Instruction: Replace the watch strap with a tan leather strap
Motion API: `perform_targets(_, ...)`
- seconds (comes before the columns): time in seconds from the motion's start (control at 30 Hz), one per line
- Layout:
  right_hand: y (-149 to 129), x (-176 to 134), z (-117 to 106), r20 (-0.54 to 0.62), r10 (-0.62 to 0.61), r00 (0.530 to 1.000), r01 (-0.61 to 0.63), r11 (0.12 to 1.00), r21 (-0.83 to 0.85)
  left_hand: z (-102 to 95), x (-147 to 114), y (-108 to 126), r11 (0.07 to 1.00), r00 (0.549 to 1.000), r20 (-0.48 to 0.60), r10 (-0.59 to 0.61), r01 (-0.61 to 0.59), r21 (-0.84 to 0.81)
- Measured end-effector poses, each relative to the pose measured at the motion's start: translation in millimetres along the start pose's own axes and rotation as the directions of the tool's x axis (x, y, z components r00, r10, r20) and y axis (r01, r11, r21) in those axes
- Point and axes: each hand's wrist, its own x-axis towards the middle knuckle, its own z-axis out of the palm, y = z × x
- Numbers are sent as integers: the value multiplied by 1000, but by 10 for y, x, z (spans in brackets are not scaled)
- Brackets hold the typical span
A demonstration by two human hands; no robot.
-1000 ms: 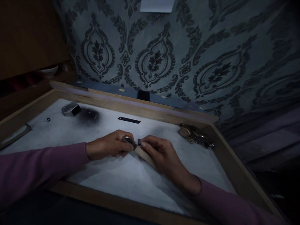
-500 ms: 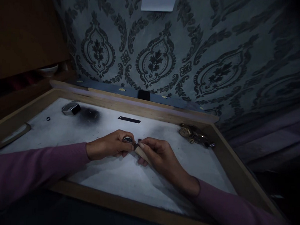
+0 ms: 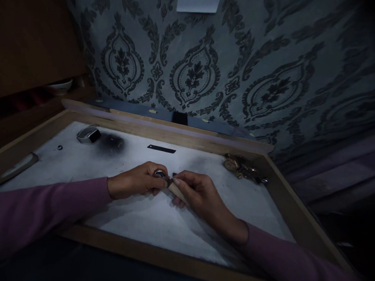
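Note:
My left hand (image 3: 138, 181) is closed round a wristwatch (image 3: 159, 173), whose round metal-rimmed case shows between thumb and forefinger. Beside it, my right hand (image 3: 201, 193) pinches a tan watch strap (image 3: 176, 190) close to the case. A small dark end sticks up at the right fingertips; its kind is too dim to tell. Fingers hide where strap and case meet, so I cannot tell whether they are joined. Both hands are over the middle of a white-bottomed wooden tray (image 3: 159, 247).
Behind the hands lies a flat black strip (image 3: 161, 149). A silver watch (image 3: 88, 135) sits back left, near a small dark ring (image 3: 60, 147) and a curved tan strap-like piece (image 3: 18, 170). Several metal watches (image 3: 244, 169) are heaped at the right. Patterned wallpaper (image 3: 194, 71) rises behind.
Almost nothing differs. Both hands keep the same grip on the watch and strap, with only a very slight shift of the view.

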Motion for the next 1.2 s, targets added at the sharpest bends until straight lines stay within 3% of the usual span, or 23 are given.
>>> perform_targets(0.83,4,0,4,14,-18,1000,18,1000,-10,0,5,-2,1000,1000,-1,-2,2,25)
perform_targets(1.2,-61,-27,6,8,-53,999,53,991,-124,11,-10,19,1000,1000,20,-3,3,4)
